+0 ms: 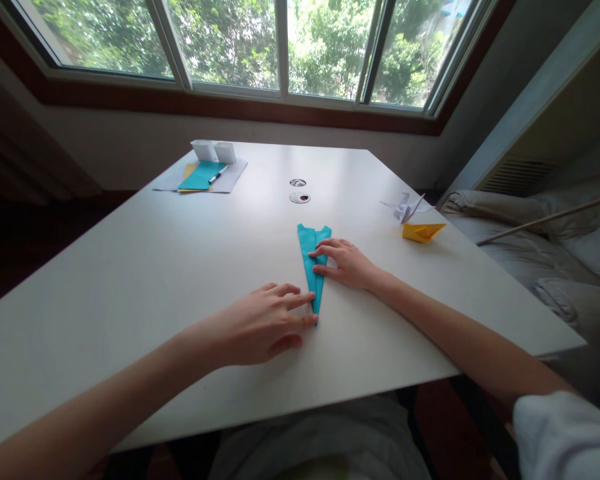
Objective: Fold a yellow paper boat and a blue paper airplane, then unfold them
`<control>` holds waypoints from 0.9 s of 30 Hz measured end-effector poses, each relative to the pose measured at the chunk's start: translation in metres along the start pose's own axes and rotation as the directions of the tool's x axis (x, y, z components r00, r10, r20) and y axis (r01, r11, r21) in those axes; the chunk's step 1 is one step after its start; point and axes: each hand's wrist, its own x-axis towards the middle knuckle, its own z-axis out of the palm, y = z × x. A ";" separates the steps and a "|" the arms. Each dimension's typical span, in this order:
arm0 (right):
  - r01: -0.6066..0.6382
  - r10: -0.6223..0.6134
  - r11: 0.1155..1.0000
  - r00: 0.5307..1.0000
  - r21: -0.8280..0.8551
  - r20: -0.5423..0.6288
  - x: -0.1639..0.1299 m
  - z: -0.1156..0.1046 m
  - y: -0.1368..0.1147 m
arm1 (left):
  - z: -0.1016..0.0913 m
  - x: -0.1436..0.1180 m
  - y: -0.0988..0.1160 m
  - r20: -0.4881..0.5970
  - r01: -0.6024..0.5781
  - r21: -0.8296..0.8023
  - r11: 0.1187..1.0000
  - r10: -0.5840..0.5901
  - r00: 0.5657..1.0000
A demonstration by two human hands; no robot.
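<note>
A teal paper [312,253], folded into a long narrow wedge like a paper plane, lies flat on the white table [130,267], its point toward me. My left hand [260,327] rests on the table with its fingertips pressing the paper's near tip. From the right side, the spread fingers of my right hand [347,263] press down on the paper's middle. Neither hand lifts the paper.
A white paper crane [406,207] and a yellow paper boat [423,231] sit at the right. At the far left lie white sheets with teal and yellow paper [200,177], a pen [218,175] and two white boxes [214,151]. Two round cable holes [299,197] are mid-table. Bedding lies beyond the right edge.
</note>
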 end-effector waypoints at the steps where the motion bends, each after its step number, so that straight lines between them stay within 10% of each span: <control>1: 0.000 0.000 1.000 1.000 -0.006 0.000 -0.001 -0.001 0.000 | -0.001 0.000 0.000 0.001 -0.012 -0.007 1.000 0.012 1.000; 11: 0.003 -0.008 0.988 1.000 -0.152 -0.029 -0.008 -0.013 -0.003 | 0.026 0.016 -0.001 -0.189 0.102 0.025 0.994 -0.095 0.977; 19: 0.299 -0.309 0.951 0.898 0.078 0.314 -0.027 -0.021 -0.008 | 0.024 0.015 0.000 -0.149 0.101 0.050 0.994 -0.092 0.985; 27: 0.139 -0.133 0.990 0.939 0.007 0.318 0.003 -0.013 0.012 | 0.020 0.015 -0.002 -0.125 0.074 0.017 0.997 -0.071 0.990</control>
